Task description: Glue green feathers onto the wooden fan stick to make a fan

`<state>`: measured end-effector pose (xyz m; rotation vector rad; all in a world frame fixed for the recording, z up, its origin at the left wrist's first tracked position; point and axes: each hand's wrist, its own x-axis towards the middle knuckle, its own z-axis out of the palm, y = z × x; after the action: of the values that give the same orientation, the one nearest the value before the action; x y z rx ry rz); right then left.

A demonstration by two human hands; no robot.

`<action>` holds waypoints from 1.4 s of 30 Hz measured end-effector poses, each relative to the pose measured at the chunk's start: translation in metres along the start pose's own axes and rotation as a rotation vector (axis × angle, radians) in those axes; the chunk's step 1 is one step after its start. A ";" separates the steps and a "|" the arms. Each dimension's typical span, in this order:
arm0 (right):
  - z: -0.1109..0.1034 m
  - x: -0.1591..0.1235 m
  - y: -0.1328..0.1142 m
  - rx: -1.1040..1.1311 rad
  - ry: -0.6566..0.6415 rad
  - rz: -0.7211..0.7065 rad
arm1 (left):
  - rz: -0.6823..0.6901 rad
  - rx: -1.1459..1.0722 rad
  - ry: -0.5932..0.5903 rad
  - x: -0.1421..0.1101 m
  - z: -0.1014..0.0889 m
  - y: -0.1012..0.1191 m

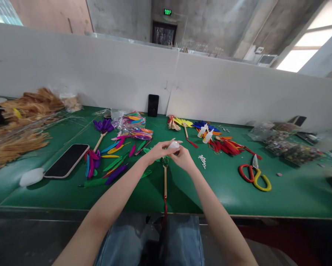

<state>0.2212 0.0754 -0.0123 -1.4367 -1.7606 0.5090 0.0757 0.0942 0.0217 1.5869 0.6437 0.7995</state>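
Near the table's middle, both my hands are closed around a small white bottle (174, 145), its rounded end towards me. My left hand (160, 150) grips it from the left, and my right hand (183, 158) is against its right side. Just below them lies a wooden handle (165, 181) with green feathers (164, 160) at its far end and a red tassel (166, 207) at its near end. My fingers hide part of the green feathers and the bottle's tip.
Loose coloured feathers (117, 164), a purple feather fan (103, 126) and a phone (67, 161) lie left. On the right are white beads (202, 161), two white bottles (205, 133), red feathers (229, 146), scissors (255, 173) and bead bags (295, 147). A white partition (223, 85) stands behind.
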 end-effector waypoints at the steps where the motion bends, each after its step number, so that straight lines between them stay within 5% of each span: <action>1: 0.000 0.000 -0.001 -0.009 0.005 0.010 | -0.008 -0.007 0.007 0.000 0.001 0.000; 11: 0.004 0.000 -0.011 -0.008 0.045 0.072 | -0.081 -0.121 0.059 -0.001 0.001 -0.002; 19: -0.005 -0.001 -0.019 0.015 -0.036 0.018 | -0.119 0.009 0.007 0.001 -0.003 -0.007; 34: 0.002 0.001 -0.005 0.098 -0.076 0.057 | 0.033 0.188 0.042 0.001 -0.006 -0.013; 42: 0.003 0.002 -0.005 0.101 -0.030 -0.090 | -0.032 0.106 0.029 0.003 -0.006 -0.013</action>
<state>0.2160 0.0768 -0.0099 -1.2802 -1.7887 0.5658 0.0728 0.1020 0.0101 1.6596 0.7406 0.7765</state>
